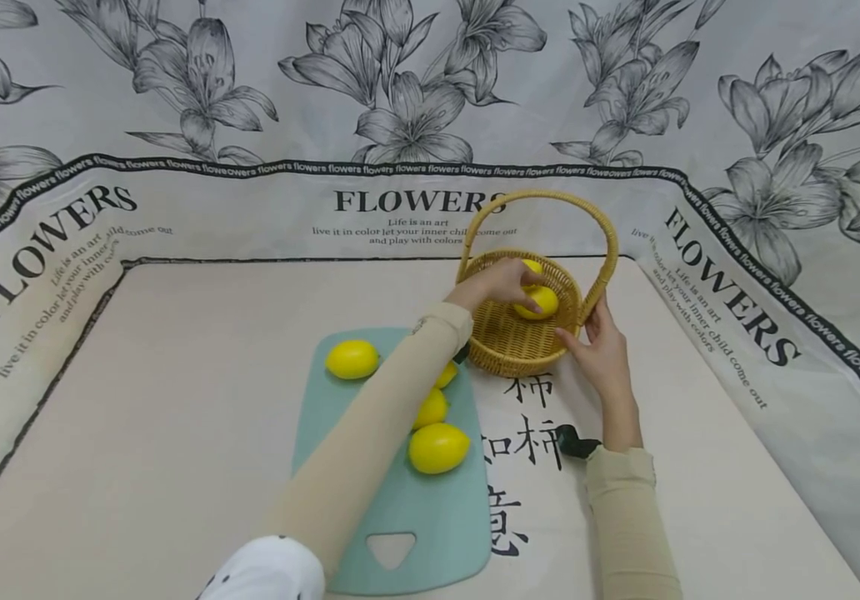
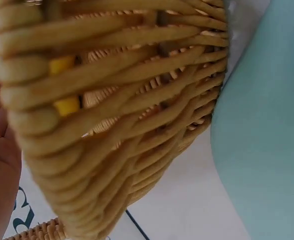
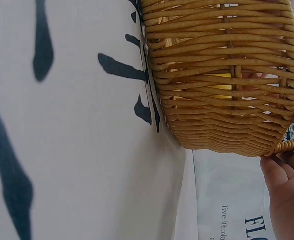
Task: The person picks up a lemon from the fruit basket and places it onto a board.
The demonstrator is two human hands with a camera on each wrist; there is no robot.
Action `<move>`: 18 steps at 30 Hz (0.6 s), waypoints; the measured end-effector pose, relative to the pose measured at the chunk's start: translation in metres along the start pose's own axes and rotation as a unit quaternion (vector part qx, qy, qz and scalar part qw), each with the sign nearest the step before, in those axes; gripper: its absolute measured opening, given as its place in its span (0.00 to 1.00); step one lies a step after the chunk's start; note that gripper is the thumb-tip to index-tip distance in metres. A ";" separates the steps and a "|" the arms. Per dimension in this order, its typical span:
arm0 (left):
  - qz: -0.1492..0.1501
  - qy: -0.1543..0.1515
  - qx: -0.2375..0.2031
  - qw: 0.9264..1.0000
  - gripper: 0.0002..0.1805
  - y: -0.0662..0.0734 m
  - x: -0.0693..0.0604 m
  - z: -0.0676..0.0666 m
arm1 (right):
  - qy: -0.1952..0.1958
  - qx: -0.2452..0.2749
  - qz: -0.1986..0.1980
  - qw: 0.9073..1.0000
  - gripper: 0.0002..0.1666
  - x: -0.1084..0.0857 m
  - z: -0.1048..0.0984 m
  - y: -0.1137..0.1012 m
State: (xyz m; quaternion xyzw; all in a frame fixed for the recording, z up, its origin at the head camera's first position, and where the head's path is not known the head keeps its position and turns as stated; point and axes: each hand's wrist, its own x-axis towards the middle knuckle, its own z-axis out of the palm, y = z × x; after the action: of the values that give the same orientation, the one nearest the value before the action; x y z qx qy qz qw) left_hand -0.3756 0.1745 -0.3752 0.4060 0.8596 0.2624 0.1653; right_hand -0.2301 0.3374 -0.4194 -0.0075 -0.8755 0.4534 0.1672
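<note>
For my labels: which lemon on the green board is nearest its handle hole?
The frontmost lemon, right of the left sleeve; the other lemons lie farther back.

Basket [image 1: 508, 363], right of centre: was golden tan, with a pattern of interlaced strands; the handle was ribbed in the same tone. Lemons [image 1: 439, 448], centre and right of centre: were bright yellow. Board [image 1: 441, 521], lower centre: was plain pale teal. Sleeves [image 1: 631, 525], lower centre and lower right: were beige. Cuff [image 1: 268, 575], bottom left of centre: was white with black spots. Tabletop [image 1: 197, 417]: was off-white, with black brushed characters [image 1: 505, 521] right of centre. Backdrop [image 1: 250, 204], top and sides: was greyish white, printed with black line-drawn lilies [image 1: 411, 117] and black lettering; its black band [image 1: 370, 169] carried white lettering.
</note>
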 end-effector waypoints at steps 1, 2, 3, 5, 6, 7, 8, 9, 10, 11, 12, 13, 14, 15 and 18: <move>0.001 0.002 0.001 1.000 0.36 -0.001 0.000 0.001 | 0.000 0.001 0.001 1.000 0.57 0.000 0.000 0.000; 0.001 0.003 0.003 1.000 0.36 -0.002 0.001 0.002 | 0.000 0.002 0.000 1.000 0.57 0.000 0.000 -0.001; 0.000 0.004 0.002 1.000 0.35 -0.003 0.001 0.002 | 0.000 0.001 0.001 1.000 0.57 -0.001 0.000 -0.001; -0.001 0.006 0.003 1.000 0.35 -0.005 0.002 0.003 | 0.001 0.001 0.001 1.000 0.57 -0.001 0.001 -0.001; -0.003 0.008 0.002 1.000 0.35 -0.006 0.002 0.004 | 0.000 0.001 0.001 1.000 0.57 -0.001 0.001 -0.002; -0.002 0.008 0.005 1.000 0.35 -0.006 0.002 0.004 | 0.000 0.000 0.001 1.000 0.57 -0.001 0.001 -0.002; -0.002 0.009 0.004 1.000 0.35 -0.006 0.002 0.004 | 0.001 -0.001 0.000 1.000 0.57 -0.001 0.001 -0.002; -0.002 0.011 0.004 1.000 0.35 -0.006 0.002 0.004 | 0.002 -0.003 0.000 1.000 0.57 -0.001 0.002 -0.002; -0.003 0.011 0.003 1.000 0.35 -0.006 0.001 0.004 | 0.002 -0.004 -0.001 1.000 0.57 -0.001 0.002 -0.001; -0.004 0.012 0.001 1.000 0.35 -0.006 0.001 0.004 | 0.003 -0.005 0.000 1.000 0.57 -0.001 0.002 -0.002; -0.004 0.012 0.002 1.000 0.35 -0.005 0.001 0.005 | 0.003 -0.005 0.000 1.000 0.57 -0.001 0.002 -0.002; -0.003 0.012 0.005 1.000 0.35 -0.005 0.001 0.005 | 0.004 -0.005 0.001 1.000 0.57 -0.001 0.002 -0.002; -0.005 0.011 0.005 1.000 0.35 -0.005 0.001 0.005 | 0.004 -0.006 0.002 1.000 0.57 -0.001 0.001 -0.001; -0.006 0.010 0.008 1.000 0.35 -0.005 0.001 0.005 | 0.004 -0.005 0.002 1.000 0.57 -0.001 0.001 -0.001; -0.008 0.004 0.014 1.000 0.35 -0.006 0.003 0.007 | 0.005 -0.004 0.001 1.000 0.57 -0.001 0.001 -0.001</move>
State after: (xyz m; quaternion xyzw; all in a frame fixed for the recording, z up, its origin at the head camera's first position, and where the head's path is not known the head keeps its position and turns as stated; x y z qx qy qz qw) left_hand -0.3774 0.1760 -0.3843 0.4001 0.8672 0.2506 0.1586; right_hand -0.2297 0.3363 -0.4194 -0.0116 -0.8765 0.4501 0.1706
